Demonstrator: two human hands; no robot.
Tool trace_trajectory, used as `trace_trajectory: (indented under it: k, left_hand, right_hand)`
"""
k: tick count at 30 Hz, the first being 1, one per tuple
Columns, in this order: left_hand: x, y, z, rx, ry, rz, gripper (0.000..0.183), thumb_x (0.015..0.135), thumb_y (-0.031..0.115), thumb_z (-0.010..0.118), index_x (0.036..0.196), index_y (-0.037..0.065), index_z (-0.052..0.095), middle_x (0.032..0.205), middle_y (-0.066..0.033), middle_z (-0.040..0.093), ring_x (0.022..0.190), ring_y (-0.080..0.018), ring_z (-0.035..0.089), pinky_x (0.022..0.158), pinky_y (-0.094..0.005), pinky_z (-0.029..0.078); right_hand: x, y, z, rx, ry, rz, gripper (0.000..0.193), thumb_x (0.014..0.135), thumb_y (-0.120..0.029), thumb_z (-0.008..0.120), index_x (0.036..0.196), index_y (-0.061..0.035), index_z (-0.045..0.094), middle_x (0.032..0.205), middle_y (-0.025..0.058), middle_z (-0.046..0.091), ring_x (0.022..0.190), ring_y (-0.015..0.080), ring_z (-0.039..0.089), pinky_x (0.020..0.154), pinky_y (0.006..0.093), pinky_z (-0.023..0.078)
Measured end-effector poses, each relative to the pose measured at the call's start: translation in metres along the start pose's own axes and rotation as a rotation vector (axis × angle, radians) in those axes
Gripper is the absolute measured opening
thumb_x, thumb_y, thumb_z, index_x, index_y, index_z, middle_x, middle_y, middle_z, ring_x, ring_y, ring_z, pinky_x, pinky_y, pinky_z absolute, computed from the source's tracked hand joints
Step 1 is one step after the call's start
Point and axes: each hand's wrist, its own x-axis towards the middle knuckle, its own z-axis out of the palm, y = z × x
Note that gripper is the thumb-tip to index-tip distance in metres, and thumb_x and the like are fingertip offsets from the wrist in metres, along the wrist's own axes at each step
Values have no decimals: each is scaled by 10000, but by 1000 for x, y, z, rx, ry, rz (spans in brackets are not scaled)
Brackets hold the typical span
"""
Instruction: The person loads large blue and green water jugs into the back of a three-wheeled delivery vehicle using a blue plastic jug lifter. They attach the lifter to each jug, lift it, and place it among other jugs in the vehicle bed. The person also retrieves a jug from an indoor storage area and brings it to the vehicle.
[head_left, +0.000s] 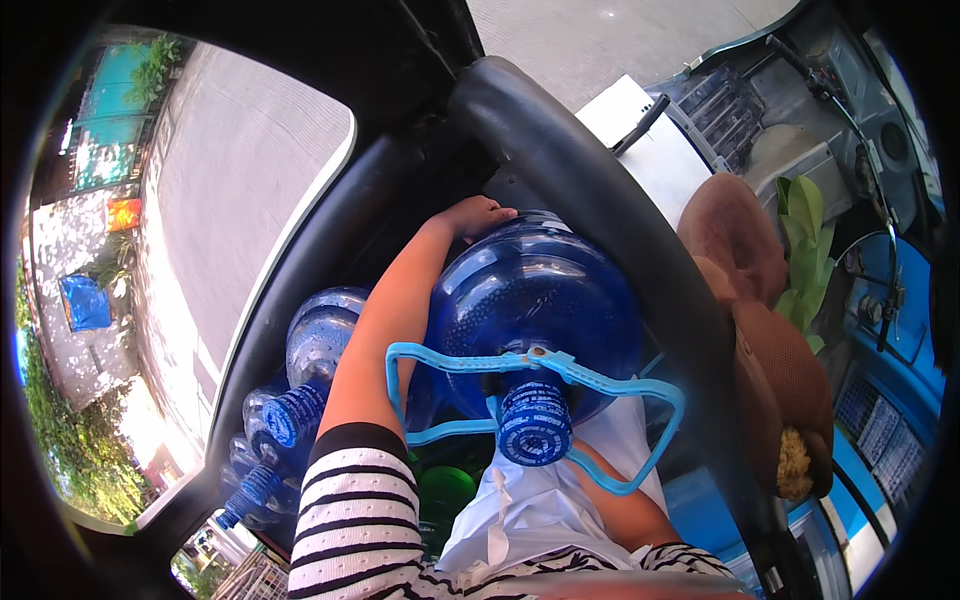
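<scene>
A large clear blue water jug (540, 290) lies tilted over my lap, its blue-wrapped neck (535, 430) facing me. A light-blue carrying handle (630, 385) is fitted round that neck and spreads to both sides. Reaching along the jug's left side, my left hand (485, 215) is closed at its far end, fingers curled against it. My right forearm (625, 500) passes under the handle; the jug and white cloth (530, 510) hide the right hand. Left of my left arm stand smaller clear bottles with blue-wrapped necks, the nearest neck (295, 415) beside my elbow.
A thick black padded bar (570, 160) runs close along the jug's right. Beyond it a person (780, 370) sits beside handlebars (890, 200) and green leaf-like pieces (803, 235). A green bottle (445, 495) is low by my lap. The left opening shows a paved road (240, 150).
</scene>
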Motion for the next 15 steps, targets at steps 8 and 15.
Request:
trace_trajectory:
  k: [8,15]
  left_hand:
    - [1,10,-10,-11,-11,75,581,871,569,546,1058,31,665,1007,-153,671,943,-234,634,835,-336,479]
    - [2,7,-16,47,58,136,544,849,562,580,1048,67,684,1063,-141,667,1011,-262,626,920,-344,444]
  right_hand:
    - [-92,-111,-292,37,423,478,124,865,-75,563,899,16,641,648,104,628,569,172,626,546,281,483]
    - [88,-164,-331,189,482,-372,195,890,-34,516,1042,22,624,959,133,649,813,186,658,736,282,521]
